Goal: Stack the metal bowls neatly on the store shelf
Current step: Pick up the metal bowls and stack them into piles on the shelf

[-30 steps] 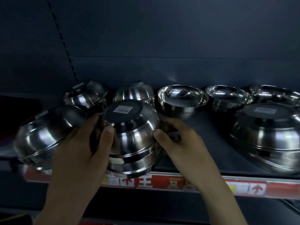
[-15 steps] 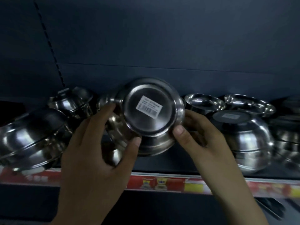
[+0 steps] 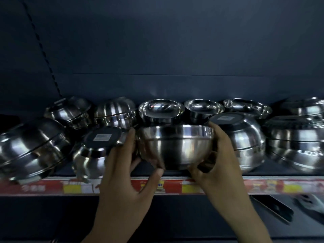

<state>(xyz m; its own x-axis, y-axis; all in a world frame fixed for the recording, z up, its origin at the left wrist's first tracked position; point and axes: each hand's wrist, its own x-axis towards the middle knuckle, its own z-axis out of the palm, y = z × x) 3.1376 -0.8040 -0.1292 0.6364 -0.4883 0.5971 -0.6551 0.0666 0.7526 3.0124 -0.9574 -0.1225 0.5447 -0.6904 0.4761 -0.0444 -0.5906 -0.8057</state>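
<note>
Fingers of left hand (image 3: 129, 174) and right hand (image 3: 220, 165) clasp 1 upright bowl (image 3: 175, 146) at shelf (image 3: 263, 187) edge; slick steel could slip, toppling tilted stack (image 3: 98, 151)

Barcode stickers (image 3: 102, 137) on upturned bowl bases (print unreadable); shelf-edge strip (image 3: 70, 187) blurred.

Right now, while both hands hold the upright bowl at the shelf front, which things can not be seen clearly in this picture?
- Inside of the held bowl: head view looks at its side; the rim hides it.
- Its base: covered by the left hand and right hand.
- Label on the upturned bowl: too small and blurred to read.
- Far-left bowl stack: cut by the left edge.
- Price strip: print blurred.
</note>
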